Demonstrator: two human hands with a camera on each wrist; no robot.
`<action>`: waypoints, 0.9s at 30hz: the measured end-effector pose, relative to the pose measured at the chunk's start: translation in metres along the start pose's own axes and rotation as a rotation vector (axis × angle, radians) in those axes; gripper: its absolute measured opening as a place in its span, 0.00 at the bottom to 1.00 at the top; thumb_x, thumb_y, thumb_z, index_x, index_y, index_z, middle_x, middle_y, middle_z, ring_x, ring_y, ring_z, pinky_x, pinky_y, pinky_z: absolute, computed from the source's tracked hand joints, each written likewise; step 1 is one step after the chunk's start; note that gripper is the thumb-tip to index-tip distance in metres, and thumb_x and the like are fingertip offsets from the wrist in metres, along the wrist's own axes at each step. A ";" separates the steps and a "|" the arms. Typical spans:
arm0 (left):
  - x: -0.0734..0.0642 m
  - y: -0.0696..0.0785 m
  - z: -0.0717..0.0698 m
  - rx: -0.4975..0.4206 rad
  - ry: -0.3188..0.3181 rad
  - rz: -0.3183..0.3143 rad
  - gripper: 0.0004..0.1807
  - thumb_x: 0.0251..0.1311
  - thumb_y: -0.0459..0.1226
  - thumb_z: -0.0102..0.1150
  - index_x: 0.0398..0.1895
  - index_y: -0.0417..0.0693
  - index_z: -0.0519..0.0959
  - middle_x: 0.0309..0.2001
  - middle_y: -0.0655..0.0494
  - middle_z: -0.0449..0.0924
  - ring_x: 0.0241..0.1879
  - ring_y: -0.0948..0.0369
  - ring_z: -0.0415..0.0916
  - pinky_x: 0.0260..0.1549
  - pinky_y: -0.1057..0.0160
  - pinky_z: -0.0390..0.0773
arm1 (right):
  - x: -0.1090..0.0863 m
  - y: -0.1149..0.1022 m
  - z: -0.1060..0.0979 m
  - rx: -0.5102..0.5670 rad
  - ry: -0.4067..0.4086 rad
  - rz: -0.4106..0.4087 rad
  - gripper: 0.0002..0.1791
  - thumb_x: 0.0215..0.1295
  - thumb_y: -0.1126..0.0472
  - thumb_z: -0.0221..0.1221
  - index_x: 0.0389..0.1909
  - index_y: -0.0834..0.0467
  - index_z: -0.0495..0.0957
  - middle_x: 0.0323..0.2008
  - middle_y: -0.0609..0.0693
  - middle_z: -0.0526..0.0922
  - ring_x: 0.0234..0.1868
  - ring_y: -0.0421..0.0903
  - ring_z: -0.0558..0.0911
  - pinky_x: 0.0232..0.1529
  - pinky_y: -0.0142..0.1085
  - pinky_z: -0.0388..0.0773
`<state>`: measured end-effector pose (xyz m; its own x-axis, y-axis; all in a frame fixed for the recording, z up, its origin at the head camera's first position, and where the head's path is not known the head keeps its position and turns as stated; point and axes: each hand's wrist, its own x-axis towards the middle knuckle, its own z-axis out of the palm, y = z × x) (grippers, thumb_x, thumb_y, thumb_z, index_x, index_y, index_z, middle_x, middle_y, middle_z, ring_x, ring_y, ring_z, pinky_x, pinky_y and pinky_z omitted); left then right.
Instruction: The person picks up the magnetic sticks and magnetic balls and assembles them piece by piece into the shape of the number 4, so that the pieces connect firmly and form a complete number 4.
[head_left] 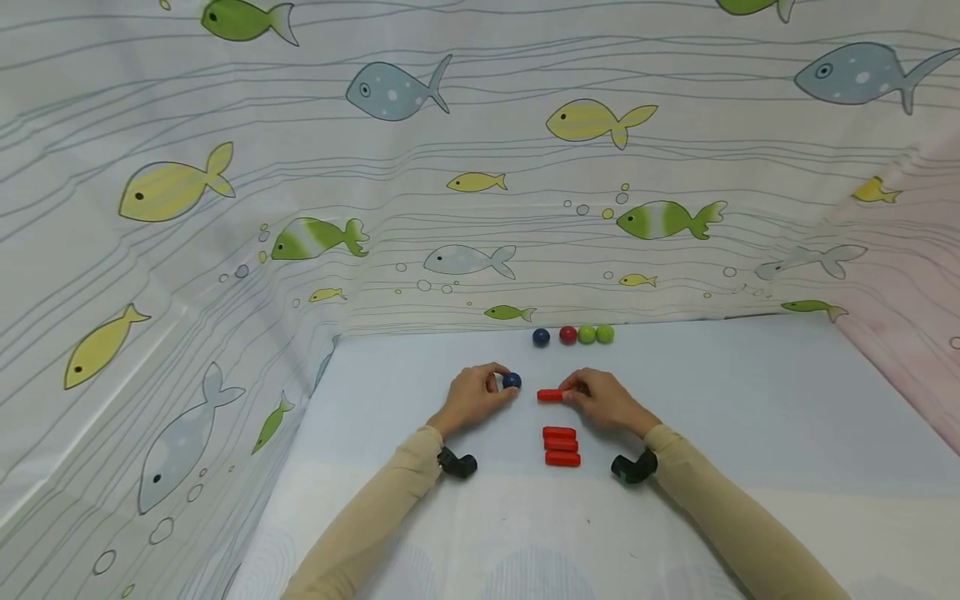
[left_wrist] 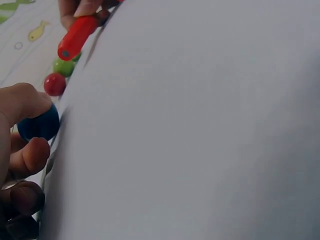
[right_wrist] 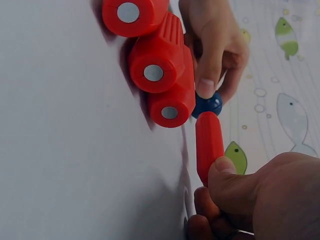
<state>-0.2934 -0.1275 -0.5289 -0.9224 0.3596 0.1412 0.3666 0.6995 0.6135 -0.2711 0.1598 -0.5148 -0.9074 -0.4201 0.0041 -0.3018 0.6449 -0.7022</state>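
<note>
My left hand [head_left: 476, 393] pinches a dark blue ball [head_left: 512, 380] between thumb and finger, low over the white table. Facing it, my right hand [head_left: 602, 397] pinches one end of a red rod [head_left: 550, 395]; the other end points left at the ball, with a gap between them in the head view. The rod's free end shows a grey round tip [left_wrist: 65, 53] in the left wrist view. Nearer to me lie three more red rods [head_left: 561, 444] side by side, with grey discs [right_wrist: 153, 73] in their ends in the right wrist view.
Along the table's back edge sit a second dark blue ball [head_left: 541, 337], a red ball [head_left: 567, 334] and two green balls [head_left: 596, 334]. A fish-patterned sheet [head_left: 480, 225] rises behind the white table [head_left: 750, 400]. Small black devices [head_left: 634, 468] are strapped to both wrists.
</note>
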 end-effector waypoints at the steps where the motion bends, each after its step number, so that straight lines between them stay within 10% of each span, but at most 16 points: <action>1: -0.002 0.001 0.000 -0.002 -0.002 0.003 0.22 0.65 0.47 0.71 0.56 0.45 0.85 0.21 0.64 0.76 0.21 0.68 0.68 0.26 0.68 0.66 | 0.001 0.000 0.000 0.002 0.001 -0.002 0.09 0.76 0.63 0.62 0.51 0.61 0.84 0.41 0.51 0.83 0.43 0.46 0.77 0.49 0.41 0.77; 27: -0.025 0.014 0.001 0.023 -0.043 0.039 0.20 0.67 0.47 0.71 0.56 0.47 0.86 0.22 0.65 0.74 0.21 0.70 0.66 0.25 0.70 0.64 | 0.008 -0.011 0.006 0.016 -0.032 -0.040 0.08 0.76 0.64 0.61 0.50 0.62 0.84 0.41 0.51 0.83 0.42 0.46 0.76 0.48 0.39 0.76</action>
<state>-0.2655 -0.1260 -0.5247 -0.9013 0.4129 0.1314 0.4058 0.6980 0.5901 -0.2728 0.1453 -0.5114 -0.8847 -0.4661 0.0097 -0.3329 0.6170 -0.7131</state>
